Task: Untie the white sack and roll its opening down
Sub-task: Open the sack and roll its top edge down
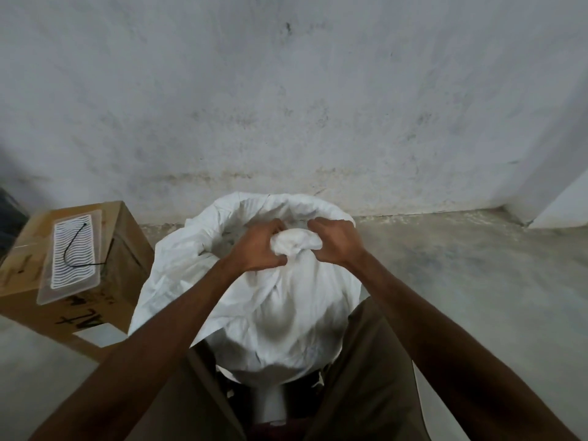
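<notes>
White sack [280,300] — full, rounded, standing on the floor [461,265] directly in front of the person, between the knees. Its neck is gathered into a twisted, bunched knot [294,245] at the top; the knot is not yet undone. Behind and to the left of the knot, a looser outer layer of white material [241,214] stands open in a wide ring, its rim curving round from the left side to the far side.

Left hand [259,249] — grip clenched on the left side of the knot, fingers curled into the bunched cloth at its base, thumb side toward the top.

Right hand [334,241] — grip clenched on the right side of the knot, fingers hooked over the upper edge of the bunch. The two hands face each other with the knot between them, both touching it. Bare forearms reach in from the lower corners.

Trousers [366,361] — olive-brown, visible either side of the sack.

Cardboard box [124,249] — on the floor to the left, near the sack, dark handwriting on its side. On its top lies a clear plastic sleeve [71,253] holding a card with wavy lines and a thin black cord.

Wall [286,106] — grey, stained plaster, just behind the sack.
</notes>
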The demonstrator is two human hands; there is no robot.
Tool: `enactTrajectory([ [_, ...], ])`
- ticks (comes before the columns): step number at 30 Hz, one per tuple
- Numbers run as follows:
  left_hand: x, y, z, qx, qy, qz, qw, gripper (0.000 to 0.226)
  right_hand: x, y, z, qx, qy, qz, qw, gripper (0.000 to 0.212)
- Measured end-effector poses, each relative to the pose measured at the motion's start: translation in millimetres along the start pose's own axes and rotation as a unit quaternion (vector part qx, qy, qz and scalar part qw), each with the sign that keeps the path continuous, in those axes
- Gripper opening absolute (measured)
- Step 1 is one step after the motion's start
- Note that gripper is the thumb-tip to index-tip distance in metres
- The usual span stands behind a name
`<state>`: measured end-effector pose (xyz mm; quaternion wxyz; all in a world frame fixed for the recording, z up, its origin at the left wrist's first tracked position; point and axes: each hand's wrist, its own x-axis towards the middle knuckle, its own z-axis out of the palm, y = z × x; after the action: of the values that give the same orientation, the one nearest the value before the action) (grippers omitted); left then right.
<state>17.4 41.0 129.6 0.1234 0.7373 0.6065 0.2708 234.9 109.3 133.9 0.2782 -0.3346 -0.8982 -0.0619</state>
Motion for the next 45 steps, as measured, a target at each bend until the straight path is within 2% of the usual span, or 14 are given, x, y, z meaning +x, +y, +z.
enactTrajectory([
  [4,-2.8,5.4,1.1,0.183,0.038,0.08,0.979,0.05,-13.7,6.1,5.2,-0.101,0.025,0.001,0.995,0.031],
  [7,-5.4,2.6,3.7,0.319,0.06,0.208,0.923,0.034,-2.8,12.2,-8.5,-0.061,-0.103,0.066,0.991,0.045],
  [9,-3.2,-8.5,3.6,0.35,0.098,0.259,0.895,0.031,3.4,6.5,-14.6,0.035,-0.211,0.059,0.975,0.063],
  [11,-2.0,-18.3,2.4,0.363,0.128,0.307,0.87,0.03,8.7,-2.4,-15.4,0.118,-0.248,0.057,0.96,0.075],
  [15,-8.4,-14.5,6.2,0.36,0.17,0.37,0.839,0.021,12.8,-16.5,-8.1,0.139,-0.211,0.035,0.967,0.039],
  [17,-12.5,-5.9,4.7,0.305,0.161,0.341,0.875,0.02,12.7,-23.5,-3.6,0.094,-0.212,0.017,0.973,0.028],
  [20,-24.0,-4.5,-8.1,0.109,0.04,0.129,0.985,0.063,-1.0,-24.5,12.8,0.035,-0.192,-0.007,0.981,0.018],
  [22,-36.3,-18.8,-13.7,0.088,-0.024,0.015,0.996,0.109,-14.3,-20.1,21.8,0.032,-0.127,0.0,0.991,0.017],
  [24,-50.4,-31.6,-13.5,0.177,-0.082,-0.039,0.98,0.125,-22.6,-19.2,26.5,0.043,-0.081,0.015,0.996,0.018],
  [26,-61.6,-40.8,-5.3,0.238,-0.113,-0.055,0.963,0.115,-24.9,-23.4,28.9,0.036,-0.052,0.021,0.998,0.017],
  [31,-65.0,-53.3,-8.5,0.208,-0.017,-0.03,0.978,0.077,-9.2,-35.9,22.2,-0.017,-0.045,0.115,0.992,0.048],
  [36,-53.4,-58.9,-33.0,0.182,0.075,0.036,0.98,0.057,2.6,-67.7,20.9,0.021,-0.119,-0.014,0.993,0.085],
  [41,-49.5,-54.3,-38.7,0.177,0.092,0.054,0.978,0.039,24.4,-92.4,21.3,0.104,-0.017,0.018,0.994,0.036],
  [45,-57.3,-47.4,-45.7,0.053,0.014,0.032,0.998,0.032,18.0,-87.2,36.4,0.045,0.022,0.002,0.999,0.026],
])
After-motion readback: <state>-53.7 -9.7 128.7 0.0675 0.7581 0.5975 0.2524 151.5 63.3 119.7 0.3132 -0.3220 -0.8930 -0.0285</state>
